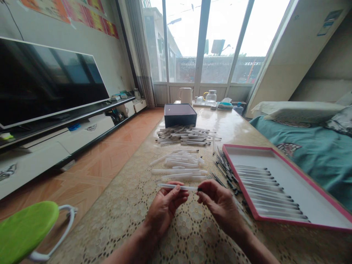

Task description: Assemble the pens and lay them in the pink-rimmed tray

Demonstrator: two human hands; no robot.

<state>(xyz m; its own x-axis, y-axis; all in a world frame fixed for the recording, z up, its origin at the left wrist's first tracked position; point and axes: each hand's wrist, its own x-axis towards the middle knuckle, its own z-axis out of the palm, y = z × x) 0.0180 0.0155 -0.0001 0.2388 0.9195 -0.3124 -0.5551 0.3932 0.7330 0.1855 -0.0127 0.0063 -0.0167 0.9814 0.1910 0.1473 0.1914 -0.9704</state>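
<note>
A translucent white pen [190,188] lies level between my two hands over the patterned tablecloth. My left hand [167,201] is closed round its barrel, thumb on top. At the barrel's right end, the fingers of my right hand [220,201] pinch a small black end piece [199,189]. Whether that piece is fully seated cannot be seen. Just beyond my hands is a pile of white barrels [181,161]. Dark, slender pen parts [227,170] are scattered beyond my right hand, beside a pink-rimmed tray [253,209] with a row of black-ended pens [271,192].
Farther up the table lie a heap of thin pen refills [184,136] and a dark open box [180,120]. A kettle [186,96] and a glass jug [211,96] stand at the far end. A green stool [30,229] is at left, a bed [308,143] at right.
</note>
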